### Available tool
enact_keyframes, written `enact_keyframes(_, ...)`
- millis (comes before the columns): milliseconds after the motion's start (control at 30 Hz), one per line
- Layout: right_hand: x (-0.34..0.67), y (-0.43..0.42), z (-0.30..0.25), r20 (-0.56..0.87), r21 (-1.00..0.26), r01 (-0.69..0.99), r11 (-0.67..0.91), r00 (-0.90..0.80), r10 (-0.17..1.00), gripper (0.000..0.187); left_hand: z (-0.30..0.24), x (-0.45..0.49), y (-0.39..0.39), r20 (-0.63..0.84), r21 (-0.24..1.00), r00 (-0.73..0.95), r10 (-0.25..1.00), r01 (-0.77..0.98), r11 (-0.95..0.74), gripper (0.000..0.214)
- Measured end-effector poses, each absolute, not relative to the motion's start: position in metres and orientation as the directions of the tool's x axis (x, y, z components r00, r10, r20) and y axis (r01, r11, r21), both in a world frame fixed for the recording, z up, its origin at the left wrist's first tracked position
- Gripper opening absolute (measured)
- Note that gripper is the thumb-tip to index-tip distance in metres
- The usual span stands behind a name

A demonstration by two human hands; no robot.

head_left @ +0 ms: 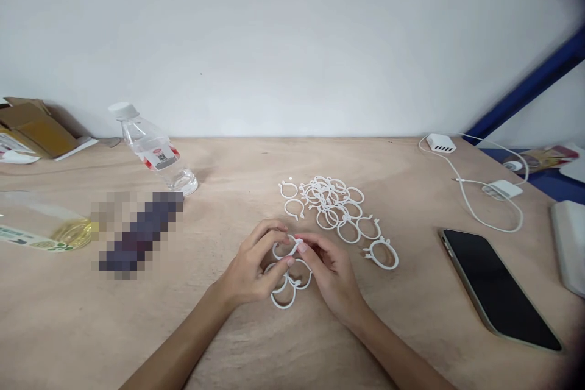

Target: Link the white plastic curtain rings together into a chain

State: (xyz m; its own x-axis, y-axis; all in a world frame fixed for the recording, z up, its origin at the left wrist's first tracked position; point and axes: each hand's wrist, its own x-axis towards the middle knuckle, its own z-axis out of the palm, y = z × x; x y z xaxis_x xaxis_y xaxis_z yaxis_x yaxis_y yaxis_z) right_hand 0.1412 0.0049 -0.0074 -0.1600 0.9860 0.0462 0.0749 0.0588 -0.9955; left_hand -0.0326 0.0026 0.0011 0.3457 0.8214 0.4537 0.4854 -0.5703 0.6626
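Between my hands is a white plastic curtain ring [274, 251], a thin open hoop with small knobs at its ends. My right hand [333, 274] pinches its right end between thumb and fingertips. Curled round the ring's left side is my left hand [253, 265], with thumb and fingers against it. Below, a few more white rings [284, 306] lie overlapping on the wooden table, partly hidden by my left thumb. Just beyond my right hand a loose heap of several white rings [328, 198] spreads out, with a few lying at its edges.
A clear water bottle [159, 155] and a pixelated dark object [144, 231] are on the left, near a clear package [46, 225] and a cardboard box [41, 128]. To the right lie a phone [500, 289], a white charger [441, 143] and its cable [466, 201].
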Motion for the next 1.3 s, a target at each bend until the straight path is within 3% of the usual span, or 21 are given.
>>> enact_keyframes(300, 0.1428, 0.0063, -0.0014, 0.028, -0.999, 0.013, 0.030, -0.127, 0.992, 0.025, 0.0031, -0.0313, 0.0063, 0.356, 0.660, 0.310, 0.882, 0.585, -0.472, 0.031)
enact_keyframes(500, 0.1439, 0.0067, -0.0008, 0.024, -0.999, 0.030, 0.030, -0.183, 0.983, 0.028, 0.0041, -0.0299, 0.0078, 0.305, 0.596, 0.416, 0.857, 0.619, -0.512, 0.045)
enact_keyframes(733, 0.1435, 0.0050, -0.0076, 0.008, -0.998, 0.060, 0.018, -0.162, 0.987, 0.038, 0.0016, -0.0307, 0.0085, 0.289, 0.662, 0.386, 0.876, 0.581, -0.475, 0.059)
enact_keyframes(1300, 0.1419, 0.0044, -0.0048, 0.054, -0.986, 0.136, 0.094, -0.270, 0.961, 0.033, -0.0043, -0.0307, 0.0110, 0.244, 0.662, 0.417, 0.875, 0.588, -0.465, 0.058)
